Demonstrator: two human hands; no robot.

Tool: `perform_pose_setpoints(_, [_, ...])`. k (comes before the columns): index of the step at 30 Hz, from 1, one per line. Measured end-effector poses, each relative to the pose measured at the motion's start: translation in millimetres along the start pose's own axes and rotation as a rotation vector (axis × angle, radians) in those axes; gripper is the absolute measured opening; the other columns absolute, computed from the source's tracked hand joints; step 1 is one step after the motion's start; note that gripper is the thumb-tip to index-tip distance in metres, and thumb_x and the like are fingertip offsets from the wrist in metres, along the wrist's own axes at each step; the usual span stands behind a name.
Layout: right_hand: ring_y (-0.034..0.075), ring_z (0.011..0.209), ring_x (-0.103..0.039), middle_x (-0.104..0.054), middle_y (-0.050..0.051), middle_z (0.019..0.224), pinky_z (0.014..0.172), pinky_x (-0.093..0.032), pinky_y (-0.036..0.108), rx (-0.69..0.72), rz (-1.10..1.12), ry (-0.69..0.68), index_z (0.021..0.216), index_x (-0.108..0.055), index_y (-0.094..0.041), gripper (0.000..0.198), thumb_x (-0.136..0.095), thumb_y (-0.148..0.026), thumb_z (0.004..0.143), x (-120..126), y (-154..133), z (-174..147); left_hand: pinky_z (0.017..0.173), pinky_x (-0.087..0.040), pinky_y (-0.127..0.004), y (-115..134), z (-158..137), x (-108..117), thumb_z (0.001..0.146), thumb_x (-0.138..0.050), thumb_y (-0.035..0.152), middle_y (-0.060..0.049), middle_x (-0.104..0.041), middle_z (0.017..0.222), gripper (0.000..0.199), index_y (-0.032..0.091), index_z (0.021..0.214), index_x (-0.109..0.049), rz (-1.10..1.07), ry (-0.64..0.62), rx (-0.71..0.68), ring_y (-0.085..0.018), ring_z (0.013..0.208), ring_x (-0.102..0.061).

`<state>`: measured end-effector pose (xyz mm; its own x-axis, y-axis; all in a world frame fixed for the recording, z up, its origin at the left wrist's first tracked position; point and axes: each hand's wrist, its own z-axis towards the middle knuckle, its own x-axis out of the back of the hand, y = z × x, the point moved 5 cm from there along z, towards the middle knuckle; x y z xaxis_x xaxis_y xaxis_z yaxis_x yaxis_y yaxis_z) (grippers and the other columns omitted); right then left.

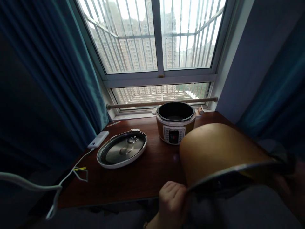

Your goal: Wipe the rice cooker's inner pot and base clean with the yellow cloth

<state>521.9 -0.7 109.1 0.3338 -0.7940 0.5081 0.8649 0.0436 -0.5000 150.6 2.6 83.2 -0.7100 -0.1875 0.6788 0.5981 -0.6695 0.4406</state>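
Close to me at the right is a big gold-coloured inner pot (221, 149), tipped on its side with its dark opening towards me. My left hand (172, 198) grips its rim at the near left, fingers closed. At the right edge my right hand (287, 187) is dark and smeared, by the rim's other end; its fingers do not show clearly. Behind the pot, an electric pressure cooker (174, 135) with a control panel stands uncovered on the table, its inside dark. The cooker's lid (121, 151) lies inner side up at the left.
The brown wooden table (114, 187) stands against a barred window (162, 35). A white power strip (98, 140) with a white cable (71, 173) lies at its left edge. Blue curtains (59, 79) hang on both sides. A small object (200, 110) sits behind the cooker.
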Motion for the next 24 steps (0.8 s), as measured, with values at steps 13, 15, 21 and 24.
perform_pose_setpoints(13, [0.022,0.080,-0.062,-0.067,0.011,0.090,0.061,-0.032,0.027,0.410,-0.677,-0.933,0.096,-0.059,-0.022,0.018,-0.051,-0.025,0.080,-142.0,52.3,163.5,0.049,-0.025,-0.019,35.9,70.8,-163.3,0.060,-0.070,0.045,-0.007,-0.067,0.080,0.038,0.011,0.076,-0.069,-1.351,-0.481,0.913,-0.007,0.054,-0.047])
perform_pose_setpoints(15, [0.023,0.080,-0.061,-0.066,0.011,0.092,0.062,-0.032,0.027,0.404,-0.668,-0.964,0.095,-0.059,-0.023,0.016,-0.051,-0.026,0.081,-152.9,58.0,163.9,0.052,-0.028,-0.019,38.1,71.4,-171.6,0.060,-0.070,0.041,-0.008,-0.068,0.083,0.035,0.011,0.078,-0.070,-1.357,-0.476,0.930,-0.007,0.059,-0.048])
perform_pose_setpoints(21, [0.022,0.079,-0.060,-0.065,0.015,0.093,0.064,-0.030,0.027,0.357,-0.646,-1.022,0.095,-0.060,-0.021,0.016,-0.056,-0.023,0.080,-182.6,74.3,163.0,0.056,-0.031,-0.020,39.9,76.7,-185.3,0.059,-0.071,0.042,-0.012,-0.069,0.094,0.039,0.011,0.083,-0.070,-1.396,-0.474,0.963,-0.010,0.068,-0.053])
perform_pose_setpoints(24, [0.021,0.079,-0.060,-0.065,0.016,0.092,0.064,-0.029,0.028,0.327,-0.639,-1.040,0.092,-0.060,-0.021,0.014,-0.058,-0.023,0.079,-191.2,80.0,164.4,0.059,-0.033,-0.020,39.7,79.0,-189.3,0.060,-0.071,0.044,-0.012,-0.068,0.098,0.040,0.013,0.086,-0.070,-1.439,-0.469,0.962,-0.011,0.072,-0.054])
